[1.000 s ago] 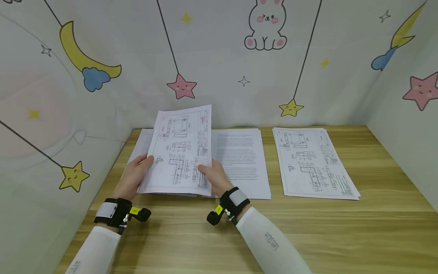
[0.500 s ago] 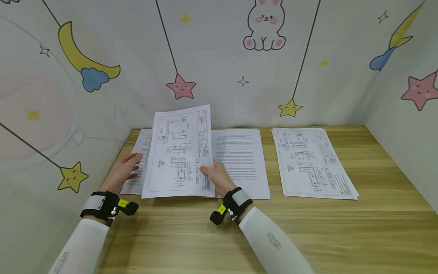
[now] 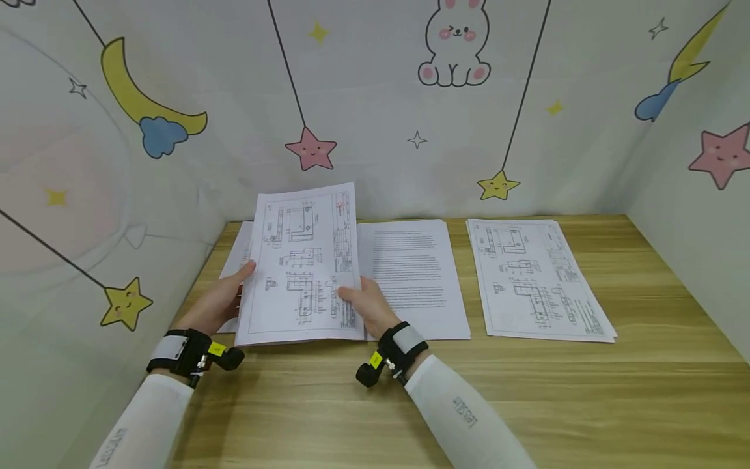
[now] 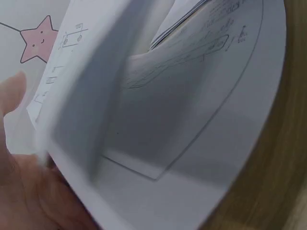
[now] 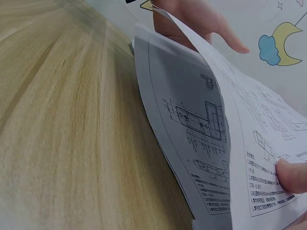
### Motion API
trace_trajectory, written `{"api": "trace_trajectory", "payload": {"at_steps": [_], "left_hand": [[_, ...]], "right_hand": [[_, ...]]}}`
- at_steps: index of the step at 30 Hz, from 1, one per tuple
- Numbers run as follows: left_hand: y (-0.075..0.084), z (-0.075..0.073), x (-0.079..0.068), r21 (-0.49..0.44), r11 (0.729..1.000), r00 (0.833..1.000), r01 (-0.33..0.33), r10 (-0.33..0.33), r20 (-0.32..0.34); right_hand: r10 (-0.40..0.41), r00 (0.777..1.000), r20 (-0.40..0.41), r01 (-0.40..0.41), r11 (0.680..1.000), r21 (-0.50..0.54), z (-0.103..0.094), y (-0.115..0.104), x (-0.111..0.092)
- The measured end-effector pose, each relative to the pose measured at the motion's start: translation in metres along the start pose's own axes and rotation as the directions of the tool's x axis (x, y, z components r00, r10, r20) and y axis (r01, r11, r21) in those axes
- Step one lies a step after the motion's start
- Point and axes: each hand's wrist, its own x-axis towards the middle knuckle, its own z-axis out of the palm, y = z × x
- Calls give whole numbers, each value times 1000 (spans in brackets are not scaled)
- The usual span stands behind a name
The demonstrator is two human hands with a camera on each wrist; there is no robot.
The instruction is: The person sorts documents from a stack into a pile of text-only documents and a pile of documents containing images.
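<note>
In the head view my right hand (image 3: 372,306) pinches a white technical drawing sheet (image 3: 319,267) at its lower right edge, thumb on top. The sheet is raised and bowed. My left hand (image 3: 218,301) is at the sheet's left edge, its fingers partly hidden behind the paper. Its thumb (image 4: 13,93) stands apart from the paper in the left wrist view. The right wrist view shows a second drawing sheet (image 5: 184,115) under the raised one, with a gap between them. Text pages (image 3: 234,257) lie partly covered to the left.
A stack of text pages (image 3: 413,280) lies right of the held sheet. Farther right is a stack of drawing sheets (image 3: 530,280), slightly fanned. The wooden table (image 3: 445,404) meets a printed cloth wall (image 3: 375,98) behind and at both sides.
The left hand let go of the sheet's left edge, moved left off it, then came back to that edge. The sheet has shifted slightly left and toward me, still in the right hand.
</note>
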Motion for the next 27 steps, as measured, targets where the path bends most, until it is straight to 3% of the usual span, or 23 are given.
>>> {"api": "trace_trajectory", "payload": {"at_steps": [4, 8, 15, 20, 27], "left_hand": [[-2, 6, -1, -30, 998, 997, -49, 50, 63], [-5, 11, -4, -77, 993, 992, -95, 100, 70], [-1, 14, -10, -41, 992, 993, -120, 119, -22], [4, 13, -14, -77, 987, 988, -138, 132, -76], [13, 16, -21, -148, 967, 975, -208, 193, -106]], "right_hand": [[-13, 1000, 21, 13, 1000, -1, 2, 2, 1], [-30, 999, 37, 31, 999, -16, 3, 1, 0], [-71, 996, -49, 67, 996, -64, 0, -5, -1], [-60, 989, -138, 55, 998, -41, -7, -12, -1], [-73, 987, -144, 72, 997, -8, -26, -19, 0]]}}
